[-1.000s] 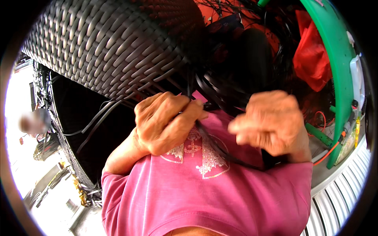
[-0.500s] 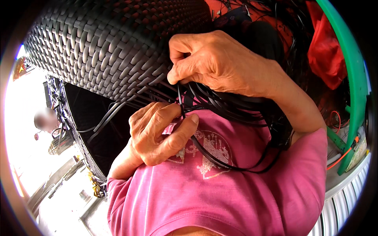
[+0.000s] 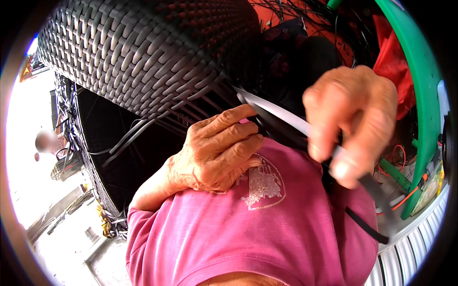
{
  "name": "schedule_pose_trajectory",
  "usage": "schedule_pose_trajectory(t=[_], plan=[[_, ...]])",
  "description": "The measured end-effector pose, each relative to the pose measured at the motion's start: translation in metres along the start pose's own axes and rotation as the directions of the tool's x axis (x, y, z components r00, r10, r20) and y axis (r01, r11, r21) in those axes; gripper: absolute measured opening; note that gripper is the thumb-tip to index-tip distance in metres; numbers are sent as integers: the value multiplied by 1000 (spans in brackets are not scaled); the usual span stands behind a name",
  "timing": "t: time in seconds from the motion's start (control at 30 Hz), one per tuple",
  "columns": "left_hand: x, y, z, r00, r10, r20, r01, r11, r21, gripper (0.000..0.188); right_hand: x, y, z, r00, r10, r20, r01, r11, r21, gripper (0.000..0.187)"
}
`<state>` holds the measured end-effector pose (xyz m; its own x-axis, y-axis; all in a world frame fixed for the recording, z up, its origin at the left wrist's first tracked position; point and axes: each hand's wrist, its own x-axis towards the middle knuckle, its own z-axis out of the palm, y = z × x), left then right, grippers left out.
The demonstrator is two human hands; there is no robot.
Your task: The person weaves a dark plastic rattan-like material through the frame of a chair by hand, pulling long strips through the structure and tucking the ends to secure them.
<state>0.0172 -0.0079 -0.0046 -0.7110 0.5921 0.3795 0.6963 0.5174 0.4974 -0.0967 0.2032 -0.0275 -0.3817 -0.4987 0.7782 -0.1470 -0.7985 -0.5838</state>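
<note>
A dark woven basket-like piece (image 3: 138,62) fills the upper left, its weave of glossy flat plastic strips. Along its lower edge, loose unwoven strands (image 3: 191,108) stick out. My left hand (image 3: 217,150) is curled beside that edge, fingertips close to the dark strands; what lies inside its fingers is hidden. On the right, my right hand (image 3: 355,114), smeared by motion, pinches a flat plastic strip (image 3: 281,110). This strip stretches from the woven edge to the fingers, and its dark tail (image 3: 366,226) hangs below the hand.
A green plastic frame (image 3: 424,95) curves along the right, with a red bag (image 3: 393,66) beside it. Black strip scraps lie on the red surface (image 3: 267,14) at the top. A dark woven-sided piece (image 3: 112,162) stands at left. An orange cord (image 3: 409,196) runs at lower right.
My right hand has moved from the woven edge to the right, drawing the strip out straight. My left hand has shifted right and slightly up, its fingers now curled over.
</note>
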Motion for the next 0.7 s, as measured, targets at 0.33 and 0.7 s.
schedule_pose_trajectory(t=[0.33,0.7], plan=[[37,21,5,989,-133,-59,127,988,-90,71,-70,-19,-9,918,236,-318,-178,963,201,5],[33,25,19,961,-269,60,274,911,-309,22,-58,-39,18,924,144,-355,-377,501,-779,25]])
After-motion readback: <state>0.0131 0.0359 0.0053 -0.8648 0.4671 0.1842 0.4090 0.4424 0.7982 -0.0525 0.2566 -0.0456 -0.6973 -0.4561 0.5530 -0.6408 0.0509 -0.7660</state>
